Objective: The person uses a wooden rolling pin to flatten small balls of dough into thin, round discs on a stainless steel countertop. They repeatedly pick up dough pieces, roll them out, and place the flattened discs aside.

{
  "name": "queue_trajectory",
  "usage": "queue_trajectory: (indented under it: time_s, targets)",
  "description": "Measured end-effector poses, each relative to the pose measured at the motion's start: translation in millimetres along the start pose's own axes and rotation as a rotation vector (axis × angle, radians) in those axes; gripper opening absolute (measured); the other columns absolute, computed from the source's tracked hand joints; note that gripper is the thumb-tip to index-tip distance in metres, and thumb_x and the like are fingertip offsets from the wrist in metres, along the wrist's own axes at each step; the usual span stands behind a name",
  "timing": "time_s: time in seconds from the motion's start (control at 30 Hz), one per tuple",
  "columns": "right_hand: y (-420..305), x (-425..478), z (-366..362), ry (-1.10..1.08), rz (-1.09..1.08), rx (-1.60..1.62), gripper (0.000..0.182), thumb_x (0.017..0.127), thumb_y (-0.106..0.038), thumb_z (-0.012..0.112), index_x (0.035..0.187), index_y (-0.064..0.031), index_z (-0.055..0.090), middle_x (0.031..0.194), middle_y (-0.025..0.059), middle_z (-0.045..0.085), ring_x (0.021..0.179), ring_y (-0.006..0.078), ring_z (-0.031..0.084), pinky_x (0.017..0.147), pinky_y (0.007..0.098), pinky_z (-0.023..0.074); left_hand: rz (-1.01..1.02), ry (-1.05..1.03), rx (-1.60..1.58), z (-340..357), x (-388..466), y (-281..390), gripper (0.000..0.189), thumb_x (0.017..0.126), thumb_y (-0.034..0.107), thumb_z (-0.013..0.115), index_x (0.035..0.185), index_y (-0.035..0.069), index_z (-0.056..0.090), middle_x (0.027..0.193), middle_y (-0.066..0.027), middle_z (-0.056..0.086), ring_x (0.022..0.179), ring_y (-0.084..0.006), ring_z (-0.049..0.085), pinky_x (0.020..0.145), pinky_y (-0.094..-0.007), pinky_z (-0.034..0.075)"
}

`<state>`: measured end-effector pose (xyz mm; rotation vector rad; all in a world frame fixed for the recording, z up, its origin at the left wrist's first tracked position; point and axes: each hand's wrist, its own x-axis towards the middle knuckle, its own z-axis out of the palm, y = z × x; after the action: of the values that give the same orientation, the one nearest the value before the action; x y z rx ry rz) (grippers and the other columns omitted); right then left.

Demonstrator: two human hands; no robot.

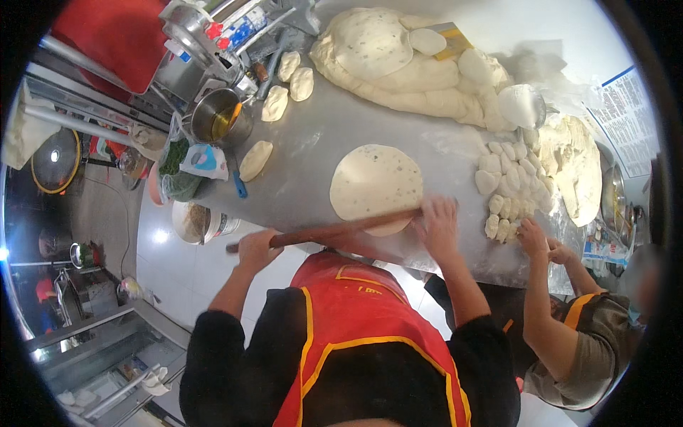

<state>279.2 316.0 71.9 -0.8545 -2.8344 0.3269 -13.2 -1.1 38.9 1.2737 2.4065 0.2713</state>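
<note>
A round, flat sheet of dough flecked with green lies on the metal worktop before me. Across its near edge runs a long wooden rolling pin, slanting down to the left. My left hand grips the pin near its left end, beyond the worktop's front edge. At the other end my right hand, blurred, is on the pin beside the dough, its fingers pointing away from me. The pin hides a strip of the sheet, and a small part of the dough shows on my side of it.
Large soft dough fills the back, with a flecked round on top. Small dough pieces lie right, beside a co-worker's hands. Left are an oil pot, a bag of chopped greens and an oval dough piece.
</note>
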Motion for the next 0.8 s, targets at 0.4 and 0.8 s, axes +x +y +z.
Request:
queue_trajectory:
  time_s: [0.4,0.8]
  targets:
    - [32,121,77,-0.133,0.619,0.346,0.047,0.072,-0.019,0.070,0.114,-0.0024,0.059,0.101,0.0188,0.064,0.098,0.0369,0.060,0.086,0.0457,0.0474,-0.562,0.224,-0.106,18,-27,-39,0.031,0.083,0.031,0.066,0.102,0.007,0.059,0.089,-0.0177,0.066,0.087,-0.0366,0.063,0.079,-0.0463,0.048]
    - [-156,74,11,-0.244,-0.548,0.232,0.020,0.086,-0.016,0.054,0.100,-0.0023,0.056,0.090,0.0164,0.066,0.081,0.0298,0.068,0.066,0.0412,0.0544,0.507,0.326,-0.472,94,91,87,0.039,0.088,0.028,0.058,0.120,0.006,0.054,0.116,-0.0152,0.057,0.107,-0.0327,0.055,0.092,-0.0438,0.043]
